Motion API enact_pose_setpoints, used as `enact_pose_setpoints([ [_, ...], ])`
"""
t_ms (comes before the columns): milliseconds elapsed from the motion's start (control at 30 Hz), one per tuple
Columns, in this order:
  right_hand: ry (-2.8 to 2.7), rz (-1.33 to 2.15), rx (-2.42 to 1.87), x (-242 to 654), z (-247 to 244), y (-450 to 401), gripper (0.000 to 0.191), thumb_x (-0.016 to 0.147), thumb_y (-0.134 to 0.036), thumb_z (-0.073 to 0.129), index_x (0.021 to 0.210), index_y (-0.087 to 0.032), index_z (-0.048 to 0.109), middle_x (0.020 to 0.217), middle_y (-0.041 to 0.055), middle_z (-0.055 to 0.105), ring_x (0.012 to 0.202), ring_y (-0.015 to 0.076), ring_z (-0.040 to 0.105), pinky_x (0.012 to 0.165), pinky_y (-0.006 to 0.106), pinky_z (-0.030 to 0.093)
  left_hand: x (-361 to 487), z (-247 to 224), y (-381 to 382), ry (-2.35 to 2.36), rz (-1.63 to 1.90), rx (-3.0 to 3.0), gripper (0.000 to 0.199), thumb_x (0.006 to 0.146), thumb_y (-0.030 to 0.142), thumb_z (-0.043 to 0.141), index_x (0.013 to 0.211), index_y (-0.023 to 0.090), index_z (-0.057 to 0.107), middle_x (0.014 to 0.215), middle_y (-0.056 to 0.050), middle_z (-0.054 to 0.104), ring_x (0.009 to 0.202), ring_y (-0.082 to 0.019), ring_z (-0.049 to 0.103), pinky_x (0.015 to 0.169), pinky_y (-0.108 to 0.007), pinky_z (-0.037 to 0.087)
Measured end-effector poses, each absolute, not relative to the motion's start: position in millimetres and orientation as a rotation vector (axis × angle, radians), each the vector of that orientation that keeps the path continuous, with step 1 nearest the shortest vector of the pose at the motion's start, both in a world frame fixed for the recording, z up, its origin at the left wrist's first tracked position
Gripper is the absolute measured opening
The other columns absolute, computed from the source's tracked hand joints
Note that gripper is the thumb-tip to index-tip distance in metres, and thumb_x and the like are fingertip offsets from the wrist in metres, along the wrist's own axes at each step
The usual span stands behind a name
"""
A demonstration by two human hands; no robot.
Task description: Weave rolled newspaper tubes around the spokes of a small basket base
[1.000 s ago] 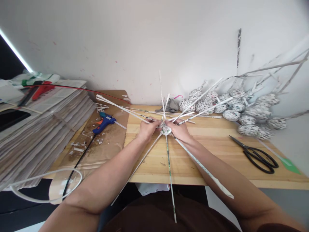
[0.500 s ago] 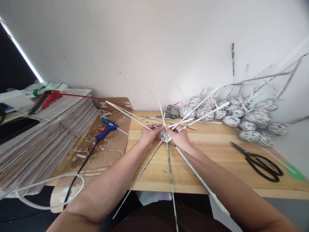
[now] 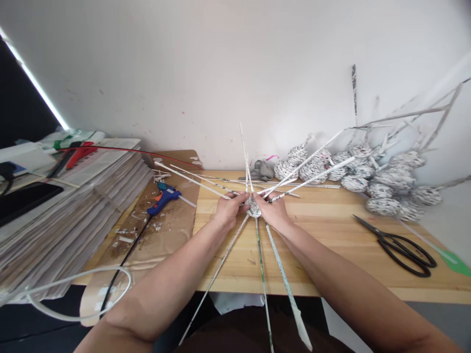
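Between my hands is a small round woven paper piece (image 3: 253,208), with rolled paper strips radiating from it in several directions. My left hand (image 3: 230,208) grips its left side, thumb on top near the center. On the opposite side my right hand (image 3: 273,206) pinches the piece, its thumb close to the left one. Three strips hang toward me over the table edge, among them a pale blue-green one (image 3: 285,274) with a widened end. Other strips point away, two of them crossing near the center. The fingers under the weave are partly hidden.
A blue glue gun (image 3: 164,198) lies on brown cardboard at left, beside a tall stack of newspapers (image 3: 106,196). Black scissors (image 3: 401,247) rest on the right of the wooden table (image 3: 320,235). Woven paper gourd shapes (image 3: 393,176) line the wall; a white hose (image 3: 79,316) loops at lower left.
The pale blue-green strip has swung left, closer to the middle strip. The upright strips beyond the weave have shifted and now cross. Both hands keep their hold in nearly the same place.
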State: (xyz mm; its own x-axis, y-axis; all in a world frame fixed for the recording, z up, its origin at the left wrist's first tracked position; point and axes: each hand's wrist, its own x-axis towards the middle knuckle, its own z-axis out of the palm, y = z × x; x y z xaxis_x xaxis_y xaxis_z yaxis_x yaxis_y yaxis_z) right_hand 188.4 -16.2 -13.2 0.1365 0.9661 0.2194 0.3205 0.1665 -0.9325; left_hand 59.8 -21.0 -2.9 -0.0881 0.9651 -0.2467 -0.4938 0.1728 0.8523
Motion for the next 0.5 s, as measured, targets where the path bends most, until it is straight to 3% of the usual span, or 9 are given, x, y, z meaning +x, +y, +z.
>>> enact_pose_setpoints([
  [267,-1.092,1.081,-1.244,182.0,-15.3,-17.5,0.031,0.069,-0.047,0.072,0.066,-0.018,0.060,0.053,-0.0009,0.060,0.045,0.0135,0.053,0.044,0.026,0.042,67.0,-11.3,-20.5,1.025,1.458,0.647,0.036,0.050,0.028,0.087,0.074,0.012,0.065,0.069,0.001,0.064,0.058,-0.010,0.060,0.051,-0.020,0.050],
  [500,-1.055,1.148,-1.209,183.2,-3.1,-20.5,0.032,0.062,-0.045,0.075,0.062,-0.017,0.059,0.049,-0.0010,0.056,0.042,0.0129,0.051,0.036,0.025,0.039,59.7,-6.0,-21.6,1.158,1.408,1.111,0.019,0.063,0.028,0.078,0.075,0.014,0.073,0.064,-0.003,0.067,0.053,-0.014,0.059,0.048,-0.024,0.051],
])
